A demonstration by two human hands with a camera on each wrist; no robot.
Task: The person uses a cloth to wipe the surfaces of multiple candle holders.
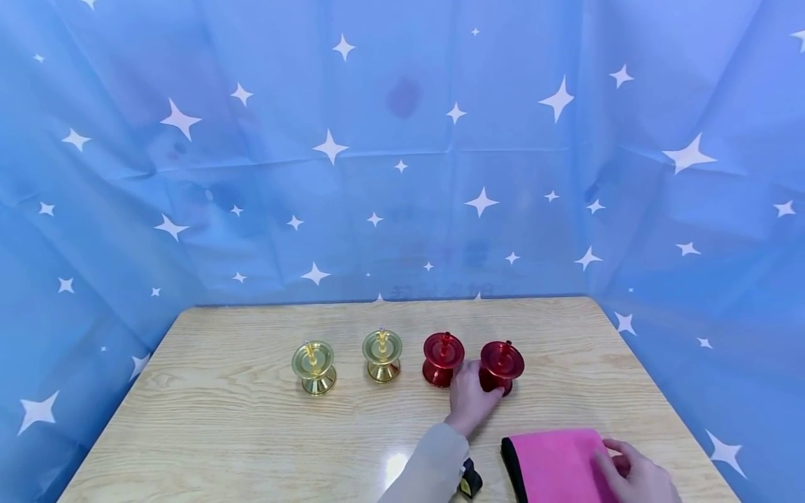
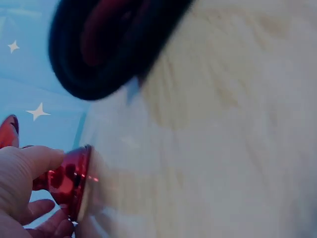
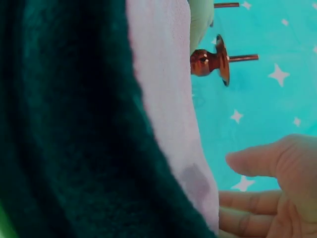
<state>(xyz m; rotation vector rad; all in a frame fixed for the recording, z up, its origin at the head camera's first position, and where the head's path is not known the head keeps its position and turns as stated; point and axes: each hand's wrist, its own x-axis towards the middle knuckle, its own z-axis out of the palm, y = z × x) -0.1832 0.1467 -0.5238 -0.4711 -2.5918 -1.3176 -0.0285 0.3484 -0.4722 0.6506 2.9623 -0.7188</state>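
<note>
Pink cloth [image 1: 556, 457]: right hand [image 1: 638, 475] lay spread at its right edge. Beyond cloth: left hand [image 1: 472, 402] pinched nearest red stand [image 1: 502, 361]. Left of cloth: two gold stands [image 1: 382, 346].

Left arm: one long sleeve [image 1: 426, 469], pale off-white to light grey, plain, rounded at the cuff, ending at the wrist. Beside the sleeve's edge: one small black angular piece [image 1: 470, 480] with yellowish patch; attachment cannot be told. Left hand [image 1: 470, 397]: bare, ungloved. Right hand [image 1: 640, 476]: bare, ungloved; forearm outside the head view.
</note>
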